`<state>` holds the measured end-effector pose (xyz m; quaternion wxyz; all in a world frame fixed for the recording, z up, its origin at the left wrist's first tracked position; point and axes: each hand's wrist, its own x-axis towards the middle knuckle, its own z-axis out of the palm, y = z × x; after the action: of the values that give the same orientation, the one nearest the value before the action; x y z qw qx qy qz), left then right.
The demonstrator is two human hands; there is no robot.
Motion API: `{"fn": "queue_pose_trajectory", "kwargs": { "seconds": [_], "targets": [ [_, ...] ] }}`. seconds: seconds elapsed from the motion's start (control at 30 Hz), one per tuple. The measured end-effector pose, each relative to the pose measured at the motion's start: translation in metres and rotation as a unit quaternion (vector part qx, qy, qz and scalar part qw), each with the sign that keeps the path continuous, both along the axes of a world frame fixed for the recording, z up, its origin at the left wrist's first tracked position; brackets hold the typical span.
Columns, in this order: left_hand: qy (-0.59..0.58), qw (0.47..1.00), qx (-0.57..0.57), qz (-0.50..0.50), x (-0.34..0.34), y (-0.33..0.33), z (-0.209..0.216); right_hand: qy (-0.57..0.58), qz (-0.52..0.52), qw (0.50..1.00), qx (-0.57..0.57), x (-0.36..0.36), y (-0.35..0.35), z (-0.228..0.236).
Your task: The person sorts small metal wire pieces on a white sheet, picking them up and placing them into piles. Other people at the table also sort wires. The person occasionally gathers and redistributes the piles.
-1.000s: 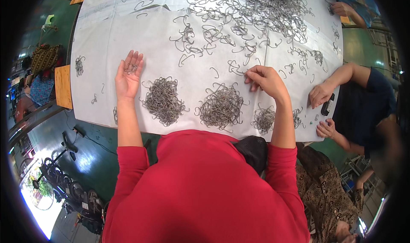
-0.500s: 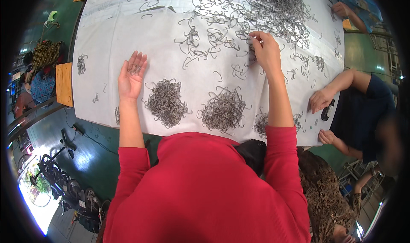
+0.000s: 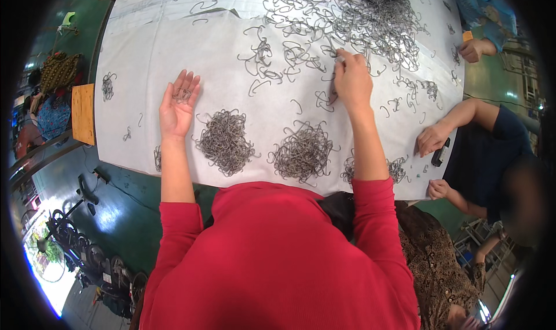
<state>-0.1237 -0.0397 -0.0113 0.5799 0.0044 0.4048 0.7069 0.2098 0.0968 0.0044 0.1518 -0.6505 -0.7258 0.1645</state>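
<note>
My left hand (image 3: 177,111) is palm up above the white-covered table, its fingers slightly curled around a few bent wire hooks (image 3: 182,96). Farther right, my right hand (image 3: 354,82) reaches palm down to the near edge of the scattered grey wire hooks (image 3: 295,53). Its thumb and forefinger are bent together there; whatever lies between the tips is too small to make out. Between my forearms sit two heaps of the same hooks, a left heap (image 3: 225,143) and a right heap (image 3: 304,152). My right forearm partly covers another small pile (image 3: 397,169).
A large dense mass of hooks (image 3: 385,8) spreads over the far right of the white cloth (image 3: 139,57). At the right edge, a co-worker's hands (image 3: 433,137) rest near a black handheld tool (image 3: 441,153). Another person's hand (image 3: 474,50) is beyond. A wooden block (image 3: 83,114) borders the left edge.
My right hand has shifted slightly left and nearer to me. My left hand stays in place with its hooks. The far co-worker's hand at the right has moved nearer.
</note>
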Motion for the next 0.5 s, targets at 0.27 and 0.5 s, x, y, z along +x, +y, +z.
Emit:
{"fn": "queue_pose_trajectory", "kwargs": {
  "seconds": [0.27, 0.5],
  "targets": [
    [-0.022, 1.000, 0.010, -0.009, -0.001, -0.001, 0.003, 0.025, 0.031, 0.983, 0.181, -0.024, 0.009, -0.004],
    [-0.011, 1.000, 0.003, -0.003, -0.001, -0.001, 0.003, 0.091, 0.172, 0.976, 0.097, -0.058, 0.008, 0.000]
  ]
}}
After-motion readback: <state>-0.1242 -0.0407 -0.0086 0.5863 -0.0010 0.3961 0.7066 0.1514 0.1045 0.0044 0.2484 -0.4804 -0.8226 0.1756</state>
